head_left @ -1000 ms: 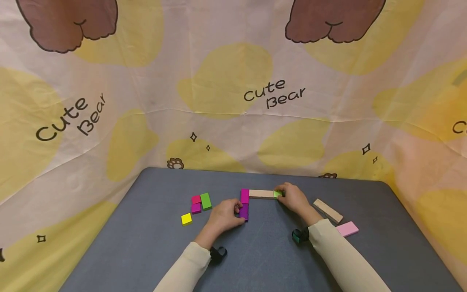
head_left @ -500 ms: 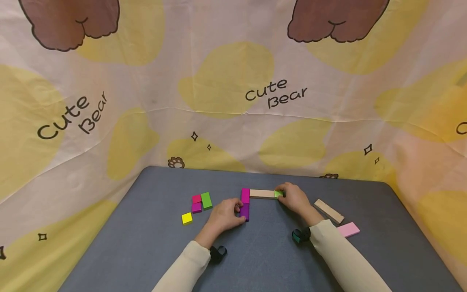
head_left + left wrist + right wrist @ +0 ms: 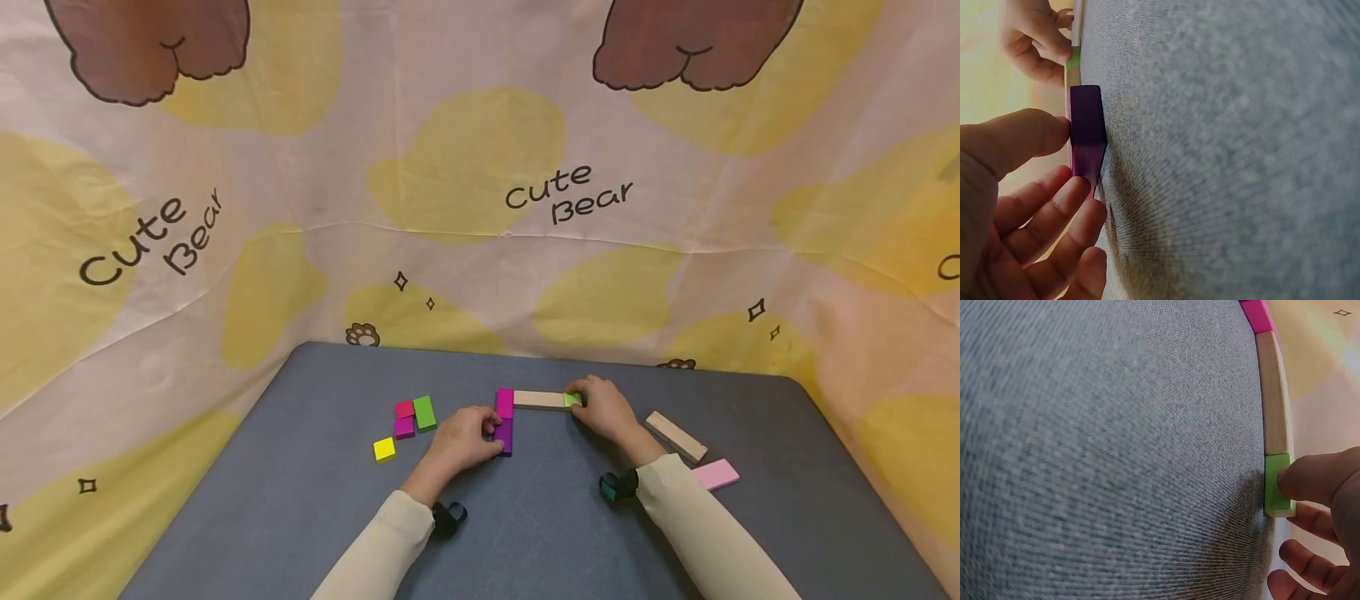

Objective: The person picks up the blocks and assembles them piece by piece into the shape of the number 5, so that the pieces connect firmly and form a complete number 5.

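My left hand (image 3: 461, 439) pinches the purple block (image 3: 504, 442) lying flat on the table, thumb at its near end and fingers along its left side. A magenta block (image 3: 505, 402) continues from the purple one's far end. From there a plain wooden strip (image 3: 538, 400) runs right to a light green block (image 3: 571, 400). My right hand (image 3: 606, 410) holds that green block at the row's right end. In the right wrist view the thumb presses the face of the green block (image 3: 1277, 481), with the other fingers partly behind it.
Left of my left hand lie a red block (image 3: 404, 409), a green block (image 3: 423, 412), a magenta block (image 3: 403, 427) and a yellow block (image 3: 384, 450). Beyond my right forearm are another wooden strip (image 3: 676, 437) and a pink block (image 3: 716, 474), partly under the sleeve. A printed cloth (image 3: 465, 275) hangs behind the table.
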Available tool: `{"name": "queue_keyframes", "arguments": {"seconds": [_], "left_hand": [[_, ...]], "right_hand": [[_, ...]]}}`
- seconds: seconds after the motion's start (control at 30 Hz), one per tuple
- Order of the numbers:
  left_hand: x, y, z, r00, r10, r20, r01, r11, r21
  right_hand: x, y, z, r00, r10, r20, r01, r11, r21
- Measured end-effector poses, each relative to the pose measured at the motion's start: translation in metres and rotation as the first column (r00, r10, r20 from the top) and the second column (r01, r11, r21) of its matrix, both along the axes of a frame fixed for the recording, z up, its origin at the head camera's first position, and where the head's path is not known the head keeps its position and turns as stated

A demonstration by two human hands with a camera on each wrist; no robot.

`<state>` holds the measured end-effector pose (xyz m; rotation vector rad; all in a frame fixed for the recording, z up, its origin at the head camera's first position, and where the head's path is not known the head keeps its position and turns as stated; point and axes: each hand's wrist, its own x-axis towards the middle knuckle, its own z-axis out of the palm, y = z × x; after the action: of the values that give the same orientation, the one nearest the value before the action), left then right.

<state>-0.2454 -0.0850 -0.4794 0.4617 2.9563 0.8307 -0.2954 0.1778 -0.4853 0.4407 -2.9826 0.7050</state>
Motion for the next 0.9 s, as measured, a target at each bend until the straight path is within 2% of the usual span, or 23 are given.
{"name": "queue_keyframes", "arguments": {"seconds": [0.33, 0.57, 0.9], "left_hand": [[-0.0001, 0.0024, 0.0034, 0.998, 0.042, 0.051, -0.043, 0.999, 0.021], [-0.0014, 0.0045, 0.0010, 0.995, 0.068, 0.076, -0.070, 0.997, 0.021], [-0.0033, 0.0063, 0.0022, 0.992, 0.084, 0.096, -0.085, 0.996, 0.008]], "right_hand": [[0.0012, -0.0005, -0.0008, 1.000, -0.021, -0.005, 0.021, 1.000, 0.011], [0.0019, -0.0012, -0.0012, 0.999, -0.037, 0.021, 0.036, 0.999, 0.013], [0.0090, 0.0006, 0.0033, 0.999, -0.022, -0.033, 0.021, 1.000, -0.022]]}}
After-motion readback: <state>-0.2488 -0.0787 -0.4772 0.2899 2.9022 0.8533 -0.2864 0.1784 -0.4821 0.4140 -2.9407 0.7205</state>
